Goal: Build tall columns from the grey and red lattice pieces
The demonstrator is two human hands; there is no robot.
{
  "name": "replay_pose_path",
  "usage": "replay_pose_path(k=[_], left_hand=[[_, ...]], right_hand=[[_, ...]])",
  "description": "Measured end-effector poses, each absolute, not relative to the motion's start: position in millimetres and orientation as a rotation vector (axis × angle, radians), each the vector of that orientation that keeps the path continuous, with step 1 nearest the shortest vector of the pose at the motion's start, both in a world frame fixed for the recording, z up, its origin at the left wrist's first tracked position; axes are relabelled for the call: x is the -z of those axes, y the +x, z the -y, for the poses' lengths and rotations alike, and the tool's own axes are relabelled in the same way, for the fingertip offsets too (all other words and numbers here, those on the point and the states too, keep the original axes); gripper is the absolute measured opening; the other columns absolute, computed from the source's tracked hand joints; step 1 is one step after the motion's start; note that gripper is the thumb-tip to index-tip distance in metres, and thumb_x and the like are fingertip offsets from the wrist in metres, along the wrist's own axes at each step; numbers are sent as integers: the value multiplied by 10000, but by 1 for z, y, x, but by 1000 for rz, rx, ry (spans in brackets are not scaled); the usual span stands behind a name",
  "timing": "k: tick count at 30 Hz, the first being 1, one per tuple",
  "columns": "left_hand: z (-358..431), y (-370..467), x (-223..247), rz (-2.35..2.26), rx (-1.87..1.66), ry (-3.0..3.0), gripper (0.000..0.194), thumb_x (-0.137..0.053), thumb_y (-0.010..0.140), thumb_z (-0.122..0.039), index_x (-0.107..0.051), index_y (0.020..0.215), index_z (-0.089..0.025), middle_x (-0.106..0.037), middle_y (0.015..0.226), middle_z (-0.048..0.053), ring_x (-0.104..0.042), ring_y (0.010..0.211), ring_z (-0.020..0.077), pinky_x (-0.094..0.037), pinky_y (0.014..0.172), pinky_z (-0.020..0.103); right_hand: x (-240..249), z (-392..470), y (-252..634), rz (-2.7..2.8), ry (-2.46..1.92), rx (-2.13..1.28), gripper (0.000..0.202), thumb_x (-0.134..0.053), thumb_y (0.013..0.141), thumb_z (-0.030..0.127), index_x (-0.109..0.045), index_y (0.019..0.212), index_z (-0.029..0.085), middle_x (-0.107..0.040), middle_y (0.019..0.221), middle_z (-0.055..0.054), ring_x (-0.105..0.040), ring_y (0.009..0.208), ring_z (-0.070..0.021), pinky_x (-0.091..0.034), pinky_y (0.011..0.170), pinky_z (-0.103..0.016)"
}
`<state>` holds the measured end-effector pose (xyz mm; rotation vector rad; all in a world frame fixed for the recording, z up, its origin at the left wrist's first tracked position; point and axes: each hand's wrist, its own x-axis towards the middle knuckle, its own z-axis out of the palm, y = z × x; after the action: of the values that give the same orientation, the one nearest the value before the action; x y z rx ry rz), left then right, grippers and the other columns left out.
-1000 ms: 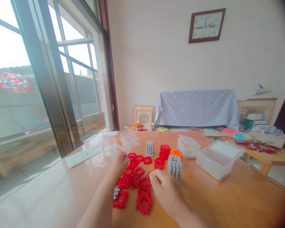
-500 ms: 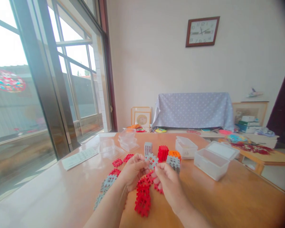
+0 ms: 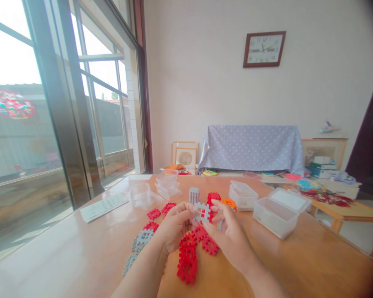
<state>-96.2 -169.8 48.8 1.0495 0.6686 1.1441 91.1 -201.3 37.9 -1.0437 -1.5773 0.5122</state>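
Observation:
A grey square interlocking plastic block (image 3: 201, 212) with notched edges and window-like holes is pinched at its left edge by my left hand (image 3: 179, 223). Close to its right edge, my right hand (image 3: 228, 229) has thumb and fingers spread apart; whether a fingertip touches the block I cannot tell. Beneath the hands, a chain of red notched blocks (image 3: 187, 260) runs toward me, with another red block (image 3: 210, 245) beside it. Left of my left forearm lies a row of grey blocks (image 3: 139, 242). My right hand partly covers a red stack and a grey block behind it.
A grey block stack (image 3: 194, 195) and orange blocks (image 3: 230, 204) stand beyond my hands. Clear plastic boxes (image 3: 276, 219) sit at the right and clear containers (image 3: 168, 184) at the back left. A printed sheet (image 3: 104, 207) lies on the left of the wooden table (image 3: 65, 256).
My right hand has let go of the block's edge and its fingers have spread. The grey block has turned to a flatter-on view, still in my left hand. The camera view has shifted slightly.

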Motion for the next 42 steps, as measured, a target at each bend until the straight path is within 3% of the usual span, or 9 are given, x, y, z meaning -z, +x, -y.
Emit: replay_pose_path(k=[3, 9, 13, 16, 23, 32, 42], left_hand=[[172, -96, -51, -675, -1113, 1045, 162, -726, 790, -255, -592, 838, -178, -651, 708, 7, -581, 580, 84, -440, 581, 189], [174, -93, -51, -636, -1058, 1039, 195, -751, 781, -286, -598, 846, -184, -672, 713, 10, -600, 575, 88, -454, 594, 192], [177, -92, -53, -589, -1041, 1057, 193, -751, 800, -278, -598, 860, -176, -658, 682, 11, -602, 573, 92, -461, 609, 199], [180, -92, -55, -564, -1028, 1062, 203, -744, 822, -293, -609, 917, -175, -691, 774, 42, -636, 642, 107, -480, 655, 214], [171, -100, -50, -654, -1100, 1035, 220, -728, 843, -308, -603, 976, -186, -715, 928, 75, -654, 748, 119, -483, 715, 229], [159, -115, -47, -780, -1157, 1048, 261, -743, 828, -358, -621, 972, -177, -719, 957, 96, -652, 776, 130, -488, 710, 235], [155, -119, -45, -805, -1168, 1035, 275, -757, 813, -364, -625, 973, -183, -723, 990, 102, -662, 784, 137, -497, 709, 238]], right_hand=[[-43, 201, 100, 1761, -1045, -358, 601, -686, 811, 325, -508, 1383, 277, -566, 1308, -90, -608, 1039, -220, -506, 948, -379], [-49, 199, 113, 1866, -1058, -275, 499, -670, 829, 301, -579, 1319, 276, -573, 1298, -81, -563, 1165, -257, -488, 999, -399], [-53, 201, 121, 1888, -1035, -334, 491, -695, 834, 358, -593, 1310, 294, -582, 1271, -72, -590, 1088, -241, -516, 939, -380], [-55, 199, 129, 1847, -1025, -393, 477, -694, 844, 401, -599, 1301, 305, -592, 1240, -60, -600, 1050, -226, -522, 925, -375], [-48, 173, 164, 1616, -1128, -364, 482, -709, 817, 469, -642, 1260, 290, -577, 1329, -64, -525, 1262, -267, -394, 1105, -445], [-33, 162, 189, 1474, -1215, -789, 528, -733, 789, 488, -653, 1275, 298, -610, 1388, -45, -478, 1354, -300, -313, 1158, -511], [-30, 161, 194, 1453, -1218, -903, 596, -782, 746, 509, -650, 1286, 295, -583, 1432, -64, -440, 1394, -306, -280, 1179, -529]])
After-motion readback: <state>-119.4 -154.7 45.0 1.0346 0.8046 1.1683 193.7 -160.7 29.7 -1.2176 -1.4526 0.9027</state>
